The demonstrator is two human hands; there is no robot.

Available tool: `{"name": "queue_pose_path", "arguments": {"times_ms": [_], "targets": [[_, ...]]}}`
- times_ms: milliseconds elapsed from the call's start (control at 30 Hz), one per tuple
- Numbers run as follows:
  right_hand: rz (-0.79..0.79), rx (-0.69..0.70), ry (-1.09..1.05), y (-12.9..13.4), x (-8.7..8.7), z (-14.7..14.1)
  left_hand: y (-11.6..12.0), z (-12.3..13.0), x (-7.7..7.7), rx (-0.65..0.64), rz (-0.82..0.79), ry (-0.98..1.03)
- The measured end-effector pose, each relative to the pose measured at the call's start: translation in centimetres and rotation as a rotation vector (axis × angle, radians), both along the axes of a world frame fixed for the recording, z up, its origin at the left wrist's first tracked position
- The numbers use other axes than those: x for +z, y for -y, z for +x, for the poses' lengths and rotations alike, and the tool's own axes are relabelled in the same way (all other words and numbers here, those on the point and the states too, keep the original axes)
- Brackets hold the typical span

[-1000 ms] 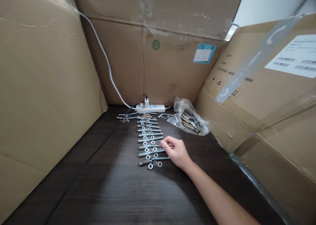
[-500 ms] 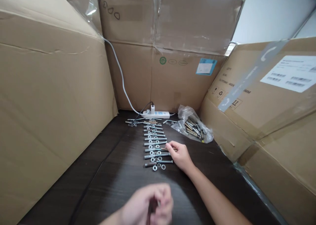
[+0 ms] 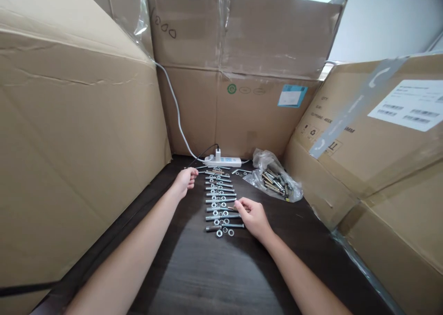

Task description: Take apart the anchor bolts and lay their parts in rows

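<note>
My right hand (image 3: pixel 254 217) is closed, thumb and fingertips pinching a thin brass-coloured bolt (image 3: pixel 231 208) over the right ends of the row. My left hand (image 3: pixel 185 181) has its fingers curled at the far left end of the parts; whatever it grips is hidden. Between both hands, metal bolts (image 3: pixel 224 226) with sleeves lie crosswise, one behind another. Nuts (image 3: pixel 219 234) and washers (image 3: pixel 231 233) sit between them. At the back right of the row lies a separate short bolt (image 3: pixel 236 171) with washers beside it.
A clear plastic bag (image 3: pixel 294 191) of loose bolts lies behind my right hand. A white power strip (image 3: pixel 230 161) with a plug stands at the back. Large cardboard boxes (image 3: pixel 270 121) wall in the dark table (image 3: pixel 200 273). A black cable (image 3: pixel 27 288) crosses the lower left.
My left hand has moved from the near table edge forward to the far left parts. The black cable has shifted left. My right hand stays at the row.
</note>
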State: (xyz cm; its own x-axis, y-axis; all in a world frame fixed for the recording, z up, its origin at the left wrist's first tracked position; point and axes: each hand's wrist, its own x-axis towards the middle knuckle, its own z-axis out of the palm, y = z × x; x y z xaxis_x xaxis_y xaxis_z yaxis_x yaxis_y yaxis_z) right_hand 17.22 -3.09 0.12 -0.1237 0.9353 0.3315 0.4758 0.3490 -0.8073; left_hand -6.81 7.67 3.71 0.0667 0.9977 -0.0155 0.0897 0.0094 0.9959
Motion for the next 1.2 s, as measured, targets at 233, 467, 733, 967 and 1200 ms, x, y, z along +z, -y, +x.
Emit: {"name": "queue_pose_path", "arguments": {"times_ms": [233, 467, 733, 967, 1200], "targets": [[-0.006, 0.011, 0.038, 0.0, -0.2, -0.3, 0.1, -2.4, -2.6, -0.109, 0.278, -0.568], [-0.030, 0.012, 0.062, 0.3, 0.0, -0.3, 0.0, -3.4, -4.0, -0.183, 0.465, -0.853], [-0.055, 0.006, 0.075, 0.3, 0.1, -0.1, -1.2, -4.3, -5.4, -0.153, 0.534, -0.804], [-0.077, 0.008, 0.068, 0.1, -0.3, 0.1, -1.9, -5.3, -5.6, 0.068, 0.489, -0.588], [-0.078, -0.006, 0.069, 0.1, 0.3, 0.2, -0.2, -4.1, -4.3, 0.028, 0.468, -0.576]]}}
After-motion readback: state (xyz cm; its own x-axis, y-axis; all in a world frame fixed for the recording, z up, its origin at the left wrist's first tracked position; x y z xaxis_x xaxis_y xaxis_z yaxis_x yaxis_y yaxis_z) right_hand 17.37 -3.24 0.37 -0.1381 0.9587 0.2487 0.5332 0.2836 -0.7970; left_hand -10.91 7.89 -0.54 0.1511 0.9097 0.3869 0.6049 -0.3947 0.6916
